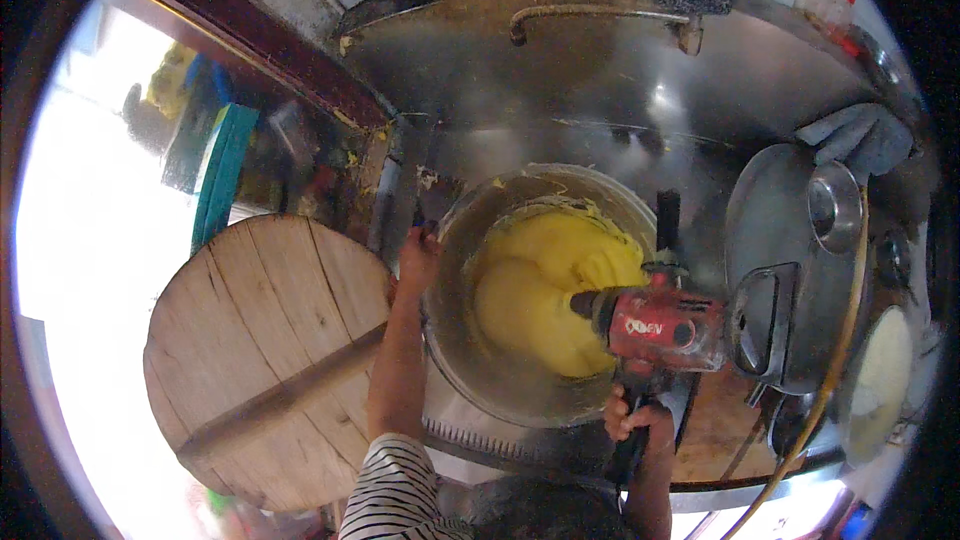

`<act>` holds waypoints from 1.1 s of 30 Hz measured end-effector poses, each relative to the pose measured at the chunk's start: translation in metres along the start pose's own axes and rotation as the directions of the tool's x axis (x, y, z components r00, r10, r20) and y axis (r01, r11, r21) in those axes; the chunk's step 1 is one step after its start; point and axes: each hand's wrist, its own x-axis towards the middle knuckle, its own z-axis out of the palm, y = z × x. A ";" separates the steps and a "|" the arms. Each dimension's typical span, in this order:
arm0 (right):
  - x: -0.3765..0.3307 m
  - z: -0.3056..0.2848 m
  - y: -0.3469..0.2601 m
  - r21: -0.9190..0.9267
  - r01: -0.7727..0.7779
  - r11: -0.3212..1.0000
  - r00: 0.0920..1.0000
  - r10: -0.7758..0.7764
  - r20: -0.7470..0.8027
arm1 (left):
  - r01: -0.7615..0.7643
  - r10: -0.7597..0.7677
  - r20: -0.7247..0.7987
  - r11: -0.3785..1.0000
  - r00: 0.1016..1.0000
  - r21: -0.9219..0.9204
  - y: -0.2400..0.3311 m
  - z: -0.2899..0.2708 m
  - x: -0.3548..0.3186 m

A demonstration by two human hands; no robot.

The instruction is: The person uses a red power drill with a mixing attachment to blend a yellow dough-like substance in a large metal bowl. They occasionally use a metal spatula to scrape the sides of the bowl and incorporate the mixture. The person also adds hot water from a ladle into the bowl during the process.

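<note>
A large metal pot [470, 380] holds a smooth yellow dough-like mass [530, 305]. Over its right side is a red and black power drill [665, 325], its chuck end pointing into the pot. My right hand [640, 418] is closed around the drill's black handle. The lower end of whatever the drill turns is hidden in the yellow mass. At the pot's left rim my left hand [418, 262] is closed, with something small and dark at its fingers that I cannot make out.
A round wooden lid [260, 340] with a crossbar stands at the left. To the right are a large metal lid [770, 200], a small metal bowl [835, 206], a grey cloth [862, 135] and a yellow hose [845, 360]. A bent pipe [600, 10] runs along the back.
</note>
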 end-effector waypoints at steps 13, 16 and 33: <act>0.031 0.015 -0.033 -0.070 -0.016 0.997 0.993 0.024 0.119 | -0.052 0.037 0.301 0.998 0.953 0.042 -0.023 0.071 -0.021; 0.020 0.014 -0.044 -0.185 0.045 0.982 0.999 -0.046 -0.004 | -0.279 0.150 0.302 0.850 0.941 0.447 0.033 0.065 -0.057; -0.016 0.017 -0.031 -0.231 0.108 0.967 0.994 -0.102 0.038 | 0.273 -0.249 -0.259 0.960 0.933 0.063 0.025 -0.022 -0.122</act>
